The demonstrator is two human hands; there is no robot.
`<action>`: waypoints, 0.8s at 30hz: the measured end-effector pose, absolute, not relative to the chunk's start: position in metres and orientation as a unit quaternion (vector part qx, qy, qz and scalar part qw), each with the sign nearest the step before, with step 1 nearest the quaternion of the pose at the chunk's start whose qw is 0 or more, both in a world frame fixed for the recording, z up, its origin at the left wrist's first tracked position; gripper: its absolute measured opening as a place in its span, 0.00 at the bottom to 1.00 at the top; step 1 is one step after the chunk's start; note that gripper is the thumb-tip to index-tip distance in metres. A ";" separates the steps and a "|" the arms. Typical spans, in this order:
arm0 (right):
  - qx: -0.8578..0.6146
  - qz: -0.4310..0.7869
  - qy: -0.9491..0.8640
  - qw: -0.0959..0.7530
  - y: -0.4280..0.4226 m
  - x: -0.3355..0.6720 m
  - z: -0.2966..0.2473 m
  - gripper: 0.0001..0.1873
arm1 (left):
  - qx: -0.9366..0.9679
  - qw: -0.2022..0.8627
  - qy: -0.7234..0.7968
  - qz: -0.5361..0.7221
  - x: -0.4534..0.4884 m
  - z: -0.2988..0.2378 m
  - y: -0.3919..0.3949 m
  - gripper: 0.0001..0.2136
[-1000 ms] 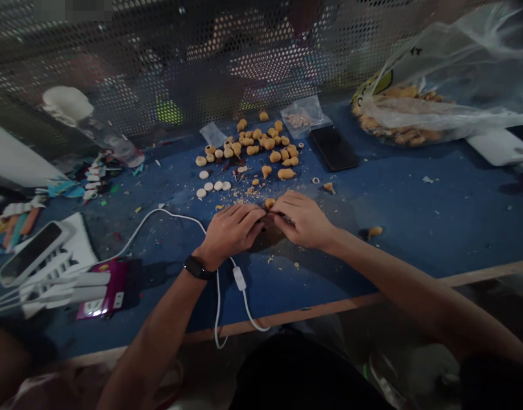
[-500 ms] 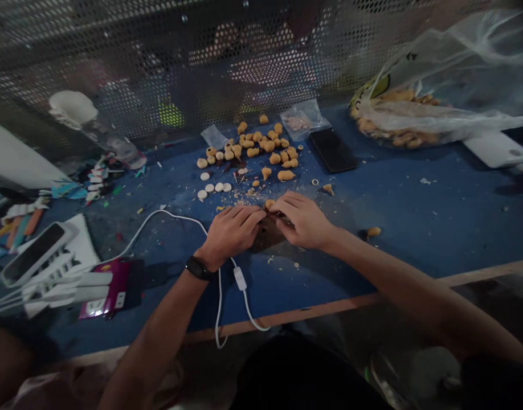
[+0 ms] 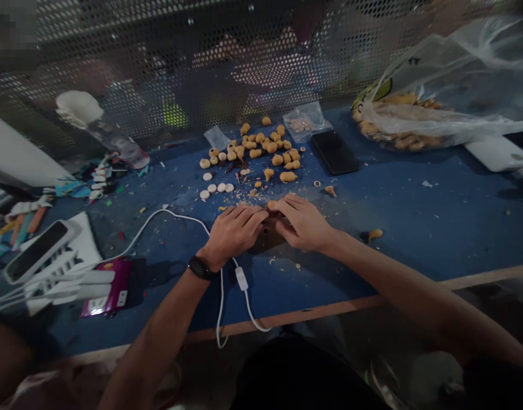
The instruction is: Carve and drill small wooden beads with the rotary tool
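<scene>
Gourds [image 3: 272, 147] on table [image 3: 415, 205], before mesh panel [image 3: 261, 65].

A small, rounded, tan-yellow, gourd-like piece [image 3: 271, 204] shows near the centre of the frame, mostly covered, its full shape and tilt unclear.

On and over the tabletop [image 3: 415, 228] I count two hands [image 3: 231, 230], one black wristband [image 3: 200, 267], five white discs [image 3: 221, 187], two small clear bags [image 3: 305, 121], one large clear bag [image 3: 419, 117], one black phone [image 3: 335, 154] and one cord switch [image 3: 241, 278]; the heaped tan gourd-shaped pieces [image 3: 272, 147] number perhaps thirty, too crowded for a sure count.
</scene>
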State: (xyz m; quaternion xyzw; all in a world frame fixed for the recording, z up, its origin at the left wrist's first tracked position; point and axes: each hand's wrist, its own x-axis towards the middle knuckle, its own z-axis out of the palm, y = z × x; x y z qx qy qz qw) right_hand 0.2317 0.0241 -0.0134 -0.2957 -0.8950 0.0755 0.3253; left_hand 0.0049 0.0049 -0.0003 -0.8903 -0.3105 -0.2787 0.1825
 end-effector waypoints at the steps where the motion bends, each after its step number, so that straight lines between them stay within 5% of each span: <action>1: -0.295 0.073 -0.896 0.324 0.024 0.232 -0.013 0.05 | -0.890 0.181 -0.311 -0.279 0.005 0.000 0.005 0.06; 24: -0.310 0.083 -0.895 0.311 0.025 0.231 -0.014 0.08 | -0.888 0.182 -0.323 -0.272 0.005 0.001 0.006 0.06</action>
